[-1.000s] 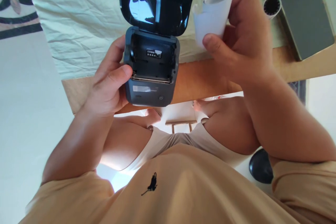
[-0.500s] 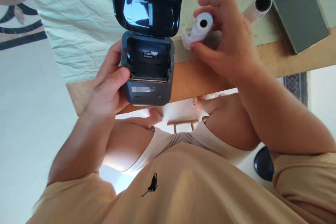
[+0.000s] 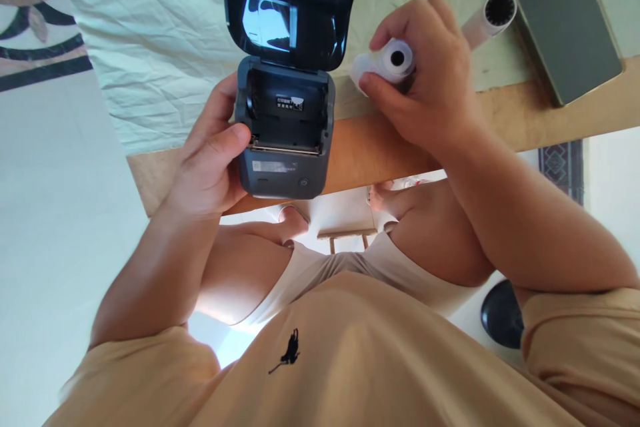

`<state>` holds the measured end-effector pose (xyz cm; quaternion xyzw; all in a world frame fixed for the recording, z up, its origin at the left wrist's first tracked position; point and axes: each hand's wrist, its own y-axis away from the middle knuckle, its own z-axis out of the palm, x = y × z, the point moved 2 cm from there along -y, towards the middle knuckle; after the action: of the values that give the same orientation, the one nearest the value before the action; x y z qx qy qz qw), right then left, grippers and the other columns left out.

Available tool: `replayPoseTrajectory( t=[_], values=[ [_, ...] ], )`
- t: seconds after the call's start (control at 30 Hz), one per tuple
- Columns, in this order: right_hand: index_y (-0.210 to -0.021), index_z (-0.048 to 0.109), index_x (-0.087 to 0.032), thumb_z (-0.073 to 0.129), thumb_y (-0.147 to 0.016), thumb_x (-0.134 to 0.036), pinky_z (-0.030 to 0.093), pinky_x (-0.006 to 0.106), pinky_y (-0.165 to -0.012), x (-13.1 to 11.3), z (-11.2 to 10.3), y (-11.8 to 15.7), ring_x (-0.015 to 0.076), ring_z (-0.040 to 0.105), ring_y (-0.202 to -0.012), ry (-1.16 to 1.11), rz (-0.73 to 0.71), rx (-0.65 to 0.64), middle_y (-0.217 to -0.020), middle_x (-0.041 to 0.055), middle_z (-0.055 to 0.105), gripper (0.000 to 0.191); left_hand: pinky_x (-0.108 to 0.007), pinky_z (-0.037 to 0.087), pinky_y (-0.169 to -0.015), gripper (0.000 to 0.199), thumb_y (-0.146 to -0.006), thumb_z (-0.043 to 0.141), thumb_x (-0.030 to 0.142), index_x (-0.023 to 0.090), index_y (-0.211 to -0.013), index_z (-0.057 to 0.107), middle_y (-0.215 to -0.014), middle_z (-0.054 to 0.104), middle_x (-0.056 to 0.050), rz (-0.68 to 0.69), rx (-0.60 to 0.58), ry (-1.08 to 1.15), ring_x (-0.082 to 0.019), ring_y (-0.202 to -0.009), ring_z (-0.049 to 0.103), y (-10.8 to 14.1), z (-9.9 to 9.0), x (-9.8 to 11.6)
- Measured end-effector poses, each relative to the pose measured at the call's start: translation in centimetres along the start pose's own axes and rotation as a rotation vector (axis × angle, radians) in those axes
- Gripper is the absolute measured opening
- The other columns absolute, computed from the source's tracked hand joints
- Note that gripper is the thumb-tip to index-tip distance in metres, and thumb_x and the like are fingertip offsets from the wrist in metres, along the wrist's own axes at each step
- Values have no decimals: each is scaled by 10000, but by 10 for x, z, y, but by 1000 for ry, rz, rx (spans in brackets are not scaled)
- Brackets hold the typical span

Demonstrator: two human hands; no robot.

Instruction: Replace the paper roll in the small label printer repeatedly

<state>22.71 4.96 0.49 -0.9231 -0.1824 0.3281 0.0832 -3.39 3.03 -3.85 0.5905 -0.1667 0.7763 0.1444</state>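
My left hand (image 3: 213, 153) grips the left side of a dark label printer (image 3: 285, 173), its thumb on the front corner. The printer's lid (image 3: 320, 20) stands raised, and the paper bay inside holds no roll. To the right of it, my right hand (image 3: 425, 80) has its fingers closed round a small white paper roll (image 3: 397, 57). The roll's dark core hole faces me, and a loose paper end curls out to the left between thumb and index finger. Some of the roll is hidden by the fingers.
A second roll (image 3: 493, 17) with a dark core lies behind my right hand. Next to it rests a dark smartphone (image 3: 565, 27). Pale green cloth (image 3: 150, 47) covers most of the wooden table (image 3: 370, 147). My legs are below the table edge.
My right hand has closed more around the paper roll and moved it slightly down and right. The printer in my left hand has tilted and shifted a little to the right.
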Motion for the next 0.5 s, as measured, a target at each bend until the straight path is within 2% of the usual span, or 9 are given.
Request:
replayPoseTrajectory(
  t=[0.1,0.2,0.3,0.37,0.5],
  values=[
    [-1157,468,-239,595,-814,-176,459,271,-819,1,0,2,117,532,-924,-134,-4,17,-1105,12,582,371,-553,603,-800,713,-723,709,563,183,-1293,511,-1185,626,-102,6,16,16,-268,-959,692,1,2,-1],
    [-1224,426,-226,489,-778,-48,450,258,-804,0,1,3,93,512,-820,-191,6,8,-1074,0,603,484,-369,626,-704,577,-788,656,489,187,-1269,549,-1156,657,-91,71,79,51,-205,-914,685,3,5,-3],
    [-1155,495,-222,507,-745,-35,446,295,-934,0,2,3,132,540,-965,-95,-3,-39,-1124,20,604,451,-267,601,-626,506,-829,616,446,189,-1262,558,-1103,678,-64,127,90,68,-155,-866,680,4,8,-3],
    [-1133,545,-223,554,-745,-69,445,316,-981,3,2,2,164,534,-1072,-34,-3,-36,-1152,41,583,418,-262,602,-636,493,-833,617,431,197,-1262,556,-1101,683,-51,125,102,73,-149,-874,684,5,10,-2],
    [-1237,531,-224,581,-750,-104,487,331,-954,4,-1,4,174,550,-1110,-40,9,-46,-1216,52,575,504,-302,623,-731,477,-828,637,394,199,-1255,554,-1173,677,-55,73,139,71,-178,-972,689,8,12,0]
  ],
)
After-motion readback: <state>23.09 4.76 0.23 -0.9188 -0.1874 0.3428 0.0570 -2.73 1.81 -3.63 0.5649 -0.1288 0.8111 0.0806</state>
